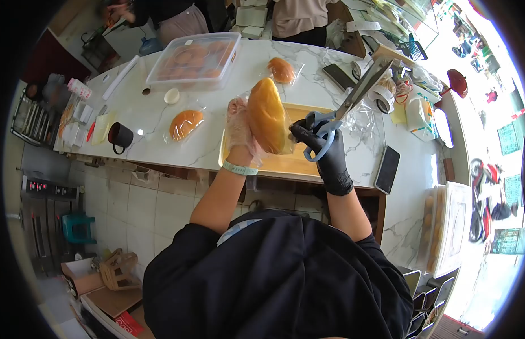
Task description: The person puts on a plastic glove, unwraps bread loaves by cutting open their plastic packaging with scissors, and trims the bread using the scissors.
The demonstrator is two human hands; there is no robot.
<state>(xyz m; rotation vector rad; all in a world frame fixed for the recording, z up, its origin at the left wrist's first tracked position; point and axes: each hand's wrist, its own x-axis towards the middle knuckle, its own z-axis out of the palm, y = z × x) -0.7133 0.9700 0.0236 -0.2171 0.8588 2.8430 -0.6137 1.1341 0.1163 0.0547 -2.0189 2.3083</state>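
"One large golden bread roll (267, 116) was held up over a shallow wooden tray (302, 163), set along the near edge of a marble-patterned table (155, 121)."

"What held it?"

"The left hand (239, 125), gloved in clear plastic, gripped the roll's left side; some of its fingers were hidden."

"And the other one?"

"The right hand (331, 152), black-gloved, had its fingers closed on blue-handled scissors (347, 106), blades pointing toward the far right corner. Whether its fingertips touched the roll, I couldn't tell."

"What lay around them?"

"One wrapped roll (186, 124) left of the tray, a second wrapped roll (281, 70) toward the far edge, a black mug (120, 137) near the left corner, and a phone (388, 168) right of the tray."
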